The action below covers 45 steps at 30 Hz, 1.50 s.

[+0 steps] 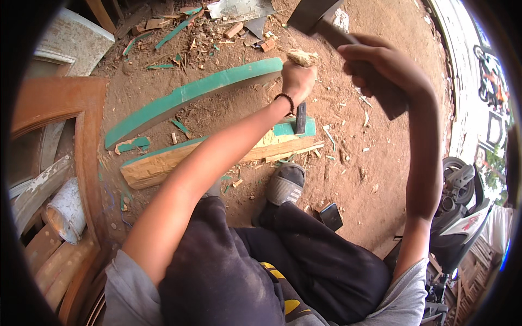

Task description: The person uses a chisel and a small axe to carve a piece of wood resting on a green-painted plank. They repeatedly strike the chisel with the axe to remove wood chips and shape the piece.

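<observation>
My left hand (299,83) is closed round the handle of a chisel (300,118), whose frayed wooden top shows above the fist. Its dark flat blade stands roughly upright against the right end of a thick wooden piece (157,172), green on top with pale, freshly cut wood along the side. Raised at the upper right, my right hand (380,62) grips a hammer (315,17) by its handle. The hammer's dark head is above and to the right of the chisel, apart from it. Beyond lies a curved green wooden piece (190,93).
Wood chips and offcuts (234,30) litter the dirt floor. A brown wooden frame (89,130) and a white-stained can (67,211) stand at the left. My sandalled foot (285,185) is close to the cut piece, with a phone (330,216) nearby. A motorcycle (462,217) is at the right.
</observation>
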### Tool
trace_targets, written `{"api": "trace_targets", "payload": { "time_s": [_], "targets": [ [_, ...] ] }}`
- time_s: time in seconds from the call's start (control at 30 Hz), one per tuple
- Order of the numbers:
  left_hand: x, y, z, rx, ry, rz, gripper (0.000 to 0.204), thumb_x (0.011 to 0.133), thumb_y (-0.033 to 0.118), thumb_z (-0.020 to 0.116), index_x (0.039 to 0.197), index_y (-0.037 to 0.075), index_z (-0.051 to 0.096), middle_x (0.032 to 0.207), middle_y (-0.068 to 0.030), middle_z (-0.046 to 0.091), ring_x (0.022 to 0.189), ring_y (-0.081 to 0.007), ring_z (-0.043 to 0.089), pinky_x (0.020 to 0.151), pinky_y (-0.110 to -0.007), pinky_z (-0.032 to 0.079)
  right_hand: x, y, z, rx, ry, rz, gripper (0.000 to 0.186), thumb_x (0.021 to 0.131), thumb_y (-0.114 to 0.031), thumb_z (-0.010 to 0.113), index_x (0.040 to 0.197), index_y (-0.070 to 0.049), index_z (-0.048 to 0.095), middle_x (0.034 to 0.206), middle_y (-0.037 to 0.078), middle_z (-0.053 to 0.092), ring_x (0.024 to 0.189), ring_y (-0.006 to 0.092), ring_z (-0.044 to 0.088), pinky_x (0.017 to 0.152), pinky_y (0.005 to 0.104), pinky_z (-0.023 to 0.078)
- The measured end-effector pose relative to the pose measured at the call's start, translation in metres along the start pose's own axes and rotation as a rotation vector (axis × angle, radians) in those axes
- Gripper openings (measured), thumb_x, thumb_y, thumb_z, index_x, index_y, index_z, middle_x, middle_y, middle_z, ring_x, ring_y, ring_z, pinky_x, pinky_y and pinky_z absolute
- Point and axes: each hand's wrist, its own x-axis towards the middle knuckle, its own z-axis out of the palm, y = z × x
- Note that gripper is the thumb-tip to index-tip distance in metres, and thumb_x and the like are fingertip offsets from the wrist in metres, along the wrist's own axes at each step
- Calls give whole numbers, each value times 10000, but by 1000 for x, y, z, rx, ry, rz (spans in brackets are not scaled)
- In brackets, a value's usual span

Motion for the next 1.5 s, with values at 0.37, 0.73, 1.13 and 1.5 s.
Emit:
{"api": "trace_targets", "payload": {
  "time_s": [0.37, 0.73, 1.13, 1.5],
  "targets": [
    [2, 5, 8, 12, -38, -191, 193, 778, 59, 585, 598, 1, 544, 551, -61, 579, 513, -166, 579, 492, -323, 449, 18, 45, 2, -101, -74, 128, 420, 928, -272, 605, 1251, -29, 491, 763, 27, 570, 551, 94, 554, 472, 242, 491],
    [19, 0, 33, 162, -115, -219, 225, 796, 39, 582, 578, 24, 529, 564, -41, 582, 478, -137, 554, 443, -313, 428, 28, 18, -30, 76, 328, -187, 403, 934, -301, 599, 1211, -45, 457, 781, 26, 541, 577, 65, 549, 494, 207, 487],
    [-9, -11, 55, 242, -135, -312, 99, 794, 55, 563, 712, 19, 605, 581, -63, 601, 531, -151, 580, 523, -319, 482, -12, 74, -67, 300, 109, 59, 457, 914, -258, 628, 1289, -54, 467, 769, 20, 566, 528, 56, 521, 426, 204, 439],
    [-26, -4, 89, 63, -56, 77, 109, 781, 73, 580, 751, -29, 602, 703, -86, 677, 674, -208, 651, 649, -350, 489, -53, 118, -98, 419, 195, 59, 287, 943, -263, 588, 1140, -67, 518, 747, 1, 559, 541, 40, 519, 436, 187, 429]
  ]
}}
